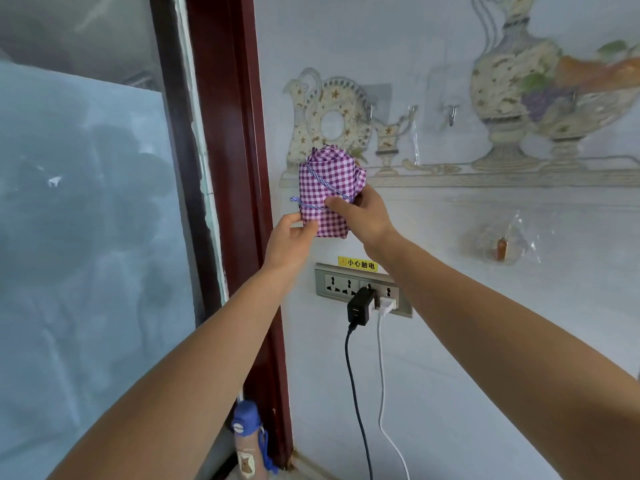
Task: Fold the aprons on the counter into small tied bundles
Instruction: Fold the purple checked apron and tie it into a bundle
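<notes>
A purple and white checked apron bundle (325, 188) is held up in front of the tiled wall, rolled small, with a blue and white striped string (322, 180) wound around it. My left hand (294, 237) pinches the bundle's lower left corner. My right hand (363, 216) grips its right side, thumb pressed on the string near the front. A short string end sticks out at the bundle's left edge.
A wall socket strip (332, 282) sits just below the hands with a black charger (360, 310) and a white plug (386, 304), cables hanging down. A dark red door frame (239, 168) and glass stand at left. A blue-capped bottle (247, 441) is at the bottom.
</notes>
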The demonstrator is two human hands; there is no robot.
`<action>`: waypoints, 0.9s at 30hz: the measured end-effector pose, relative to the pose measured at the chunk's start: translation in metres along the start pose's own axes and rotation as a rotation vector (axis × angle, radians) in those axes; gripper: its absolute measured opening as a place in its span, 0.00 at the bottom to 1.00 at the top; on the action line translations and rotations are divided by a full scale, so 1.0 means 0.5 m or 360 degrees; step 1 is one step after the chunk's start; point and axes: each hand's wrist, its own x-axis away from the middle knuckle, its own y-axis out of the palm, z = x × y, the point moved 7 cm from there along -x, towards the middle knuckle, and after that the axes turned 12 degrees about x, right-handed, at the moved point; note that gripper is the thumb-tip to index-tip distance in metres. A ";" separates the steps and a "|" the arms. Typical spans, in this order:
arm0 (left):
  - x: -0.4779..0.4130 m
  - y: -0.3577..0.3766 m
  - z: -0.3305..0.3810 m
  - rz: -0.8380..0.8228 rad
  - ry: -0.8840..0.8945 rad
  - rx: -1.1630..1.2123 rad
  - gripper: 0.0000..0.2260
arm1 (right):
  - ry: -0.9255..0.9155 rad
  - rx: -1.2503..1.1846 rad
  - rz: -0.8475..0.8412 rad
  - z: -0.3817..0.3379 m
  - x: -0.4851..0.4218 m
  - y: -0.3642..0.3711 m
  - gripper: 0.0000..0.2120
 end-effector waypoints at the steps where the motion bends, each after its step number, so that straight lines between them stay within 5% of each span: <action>1: -0.009 -0.008 0.000 0.0004 0.0012 -0.0022 0.17 | -0.0038 0.0043 0.0015 0.000 -0.011 0.008 0.18; 11: -0.082 -0.014 -0.019 0.0089 0.0102 -0.0006 0.15 | -0.0214 0.0376 0.0286 0.010 -0.052 0.035 0.25; 18: -0.094 -0.001 -0.035 0.0083 0.0150 0.0195 0.21 | -0.0155 0.0402 0.0278 0.037 -0.030 0.053 0.21; 27: -0.086 -0.006 -0.065 0.0015 0.0050 -0.0081 0.17 | -0.0098 0.0476 0.0364 0.083 0.001 0.058 0.14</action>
